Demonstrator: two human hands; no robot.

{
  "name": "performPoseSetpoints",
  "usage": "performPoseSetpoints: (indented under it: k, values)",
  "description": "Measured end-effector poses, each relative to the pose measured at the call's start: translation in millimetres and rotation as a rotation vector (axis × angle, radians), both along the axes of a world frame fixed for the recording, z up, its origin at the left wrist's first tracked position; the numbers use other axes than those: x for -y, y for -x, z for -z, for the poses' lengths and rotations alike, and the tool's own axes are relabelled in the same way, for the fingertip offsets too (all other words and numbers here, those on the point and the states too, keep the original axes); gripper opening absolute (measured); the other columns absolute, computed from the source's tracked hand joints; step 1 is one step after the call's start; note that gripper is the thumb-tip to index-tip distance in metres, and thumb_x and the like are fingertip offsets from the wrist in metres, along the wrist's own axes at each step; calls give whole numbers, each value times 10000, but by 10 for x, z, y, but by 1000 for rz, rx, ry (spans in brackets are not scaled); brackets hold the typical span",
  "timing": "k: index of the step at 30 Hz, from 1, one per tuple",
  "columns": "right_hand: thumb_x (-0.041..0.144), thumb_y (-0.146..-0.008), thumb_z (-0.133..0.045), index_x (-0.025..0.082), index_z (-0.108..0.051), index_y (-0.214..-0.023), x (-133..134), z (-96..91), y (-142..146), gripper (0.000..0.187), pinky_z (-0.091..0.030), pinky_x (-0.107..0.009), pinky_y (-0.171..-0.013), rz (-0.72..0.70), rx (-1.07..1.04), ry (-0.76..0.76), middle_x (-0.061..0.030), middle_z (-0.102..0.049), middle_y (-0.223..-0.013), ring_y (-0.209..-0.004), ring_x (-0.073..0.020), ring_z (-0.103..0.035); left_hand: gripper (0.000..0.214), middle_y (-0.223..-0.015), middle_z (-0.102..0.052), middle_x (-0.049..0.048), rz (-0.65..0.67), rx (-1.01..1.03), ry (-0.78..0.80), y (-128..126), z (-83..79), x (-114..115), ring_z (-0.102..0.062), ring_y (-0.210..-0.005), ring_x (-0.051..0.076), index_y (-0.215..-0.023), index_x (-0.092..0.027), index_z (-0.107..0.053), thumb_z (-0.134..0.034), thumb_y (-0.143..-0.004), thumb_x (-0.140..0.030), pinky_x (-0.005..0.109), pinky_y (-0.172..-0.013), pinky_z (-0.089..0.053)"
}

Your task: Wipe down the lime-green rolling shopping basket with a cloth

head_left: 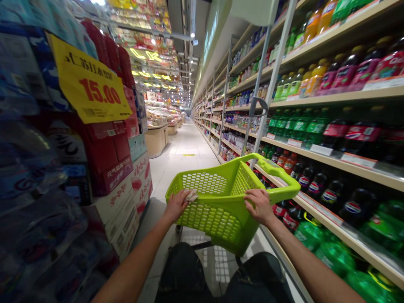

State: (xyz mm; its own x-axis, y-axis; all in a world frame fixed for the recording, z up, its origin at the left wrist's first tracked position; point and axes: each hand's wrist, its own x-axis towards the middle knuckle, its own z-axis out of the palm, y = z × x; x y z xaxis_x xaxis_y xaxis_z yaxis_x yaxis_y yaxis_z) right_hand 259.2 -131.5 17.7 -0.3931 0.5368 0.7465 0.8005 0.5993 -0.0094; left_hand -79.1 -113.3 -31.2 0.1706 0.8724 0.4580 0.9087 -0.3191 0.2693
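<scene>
From here I see a person low in the aisle, dark-trousered knees [183, 269] bent, with a bright green cart [208, 221] side-on just in front. The cart stands on the pale floor [186, 141] between stacked drinks and a long run of shelves [347, 158], its handle [277, 170] pointing right, close by the shelf edges.

The 2 hands are well apart, both on the cart's near rim. The left hand [176, 206] is closed on a small crumpled white wad [191, 195], pressed against the rim near its left end; what the wad is, I can't tell. The right hand [260, 206] is clamped on the rim nearer the handle, its fingers curled over the edge.

To the left, a yellow price sign [91, 80] reading 15.00 hangs tilted above red boxes [107, 155], with white cartons [116, 210] beneath. The wrapped bottles [47, 210] nearest that side are blurred. On the right, green bottles [303, 126] share a shelf with dark ones, Pepsi bottles [328, 191] sit below, and large green bottles [331, 252] fill the bottom. Farther down the aisle, a laden counter [156, 139] stands on the left
</scene>
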Motion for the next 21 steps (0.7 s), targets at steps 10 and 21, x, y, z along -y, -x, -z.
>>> performPoseSetpoints:
  k: [10,21]
  values:
    - [289,-775,-457,213,-632,-725,-30,7,51,197,-273,-357,-854,15,-33,-11,-40,-641,-885,-878,-183,-552,388,-1204,-552,17,0,41,-2,-436,-19,-27,-467,-1132,149,-1149,-242,-481,-346,-811,-109,434,-1066,-144]
    - [288,-770,-470,217,-638,-726,-116,27,35,188,-278,-351,-853,21,-35,-2,-35,-642,-881,-866,-175,-553,387,-1099,-589,89,-414,292,-90,135,118,-75,-515,-1049,203,-1089,-156,-504,-319,-759,-71,388,-929,-383]
